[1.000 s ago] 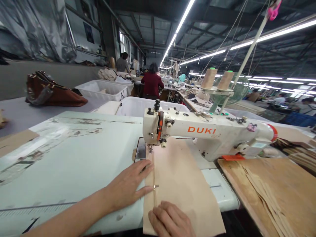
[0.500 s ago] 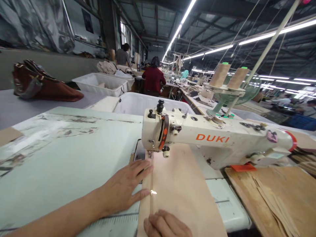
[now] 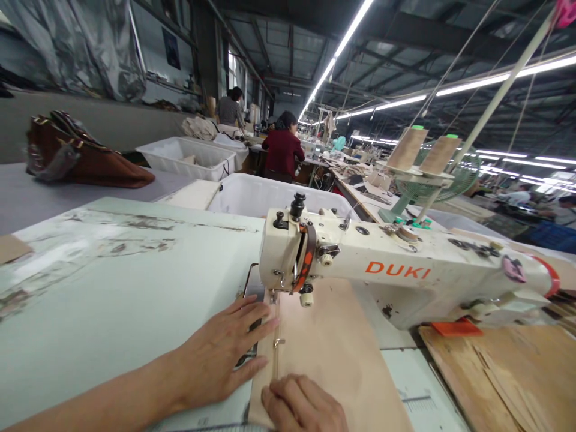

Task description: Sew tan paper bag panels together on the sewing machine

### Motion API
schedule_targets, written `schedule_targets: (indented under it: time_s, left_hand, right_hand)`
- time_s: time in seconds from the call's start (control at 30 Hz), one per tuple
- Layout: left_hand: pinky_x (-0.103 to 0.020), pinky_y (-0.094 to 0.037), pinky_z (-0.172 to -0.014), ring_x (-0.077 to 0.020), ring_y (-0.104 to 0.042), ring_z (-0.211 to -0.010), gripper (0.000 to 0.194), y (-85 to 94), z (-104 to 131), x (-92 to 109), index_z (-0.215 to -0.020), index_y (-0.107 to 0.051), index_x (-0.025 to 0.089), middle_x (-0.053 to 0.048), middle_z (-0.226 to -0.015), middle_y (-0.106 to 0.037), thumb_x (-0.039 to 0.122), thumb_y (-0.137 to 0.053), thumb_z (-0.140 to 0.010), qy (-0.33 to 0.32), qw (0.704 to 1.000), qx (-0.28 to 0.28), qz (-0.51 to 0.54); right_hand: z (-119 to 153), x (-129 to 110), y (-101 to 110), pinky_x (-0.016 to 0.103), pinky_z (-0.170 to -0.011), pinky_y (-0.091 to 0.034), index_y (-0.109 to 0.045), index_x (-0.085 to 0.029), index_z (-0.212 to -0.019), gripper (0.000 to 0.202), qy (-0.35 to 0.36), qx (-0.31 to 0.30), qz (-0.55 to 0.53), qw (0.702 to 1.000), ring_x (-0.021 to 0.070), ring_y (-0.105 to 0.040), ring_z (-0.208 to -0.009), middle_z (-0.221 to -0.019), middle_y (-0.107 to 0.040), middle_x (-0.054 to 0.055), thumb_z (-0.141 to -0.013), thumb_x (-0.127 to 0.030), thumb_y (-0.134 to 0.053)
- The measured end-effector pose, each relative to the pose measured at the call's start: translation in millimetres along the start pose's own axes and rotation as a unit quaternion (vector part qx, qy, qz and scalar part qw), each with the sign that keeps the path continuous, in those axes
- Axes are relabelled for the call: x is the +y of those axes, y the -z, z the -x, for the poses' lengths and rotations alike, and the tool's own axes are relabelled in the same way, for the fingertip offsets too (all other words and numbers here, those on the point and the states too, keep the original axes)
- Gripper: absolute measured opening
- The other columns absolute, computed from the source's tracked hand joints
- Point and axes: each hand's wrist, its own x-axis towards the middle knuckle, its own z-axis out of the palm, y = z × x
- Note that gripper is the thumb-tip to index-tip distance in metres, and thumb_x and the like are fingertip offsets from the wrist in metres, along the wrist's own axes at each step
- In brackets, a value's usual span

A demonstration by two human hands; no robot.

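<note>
A beige panel (image 3: 333, 342) lies under the needle end of a white sewing machine (image 3: 342, 252), with a zipper strip and a small metal zipper pull (image 3: 279, 342) along its left part. My left hand (image 3: 229, 345) rests with fingers spread on the panel's left edge, fingertips close in front of the presser foot. Nearer to me, my right hand (image 3: 303, 402) has its fingers curled down on the panel beside the zipper strip. What lies beneath those fingertips is hidden.
Thread cones (image 3: 407, 149) stand behind the machine. A wooden board (image 3: 517, 372) with beige strips is at right. White bins (image 3: 189, 157) and a brown bag (image 3: 90, 156) are beyond the pale green table (image 3: 135, 288). Two people work farther back.
The zipper pull and panel have moved toward the presser foot. My right hand has moved slightly forward with them. The camera view has shifted a little, placing the machine lower and farther right.
</note>
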Motion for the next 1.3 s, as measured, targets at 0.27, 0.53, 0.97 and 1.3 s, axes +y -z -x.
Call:
schedule_targets:
  time_s: [0.27,0.53,0.97,1.3]
  left_hand:
    - [-0.048,-0.042,-0.107,-0.0288,-0.05,-0.122,0.047,1.0,-3.7,-0.6,-0.138,-0.048,0.022,-0.007,-0.135,-0.053,0.02,-0.057,-0.092,0.01,1.0,0.016,0.021]
    - [-0.037,-0.047,-0.099,-0.0228,-0.059,-0.106,0.04,9.0,-4.7,14.9,-0.118,-0.056,0.019,-0.006,-0.114,-0.064,0.001,-0.042,-0.085,-0.034,0.999,0.019,0.032]
    - [-0.043,-0.043,-0.108,-0.0265,-0.048,-0.125,0.045,5.3,10.5,19.0,-0.139,-0.048,0.022,-0.01,-0.137,-0.051,0.013,-0.046,-0.095,-0.026,0.999,-0.011,0.024]
    - [-0.05,-0.041,-0.107,-0.031,-0.045,-0.126,0.041,-0.1,13.7,26.7,-0.14,-0.047,0.02,-0.014,-0.138,-0.049,0.019,-0.045,-0.099,-0.017,1.0,-0.015,0.003]
  right_hand:
    - [-18.6,10.8,2.3,0.027,-0.047,-0.035,-0.062,-0.019,-0.081,0.05,-0.003,-0.053,-0.037,0.998,0.0139,-0.053,-0.055,-0.067,-0.061,0.0,-0.108,-0.02,-0.021]
    - [-28.0,29.1,3.4,0.025,-0.055,-0.045,-0.064,-0.018,-0.09,0.032,0.03,-0.179,-0.066,0.981,0.0168,-0.059,-0.068,-0.078,-0.064,0.002,-0.103,-0.018,-0.035]
    - [-85.9,73.4,-12.2,0.03,-0.082,-0.048,-0.068,-0.02,-0.087,0.015,-0.2,-0.311,-0.077,0.926,0.023,-0.059,-0.095,-0.096,-0.064,0.005,-0.077,-0.01,-0.073]
    - [-77.1,70.3,-40.3,0.04,-0.083,-0.045,-0.065,-0.016,-0.087,0.006,-0.286,-0.294,-0.005,0.912,0.0295,-0.054,-0.099,-0.098,-0.06,0.011,-0.083,-0.019,-0.066]
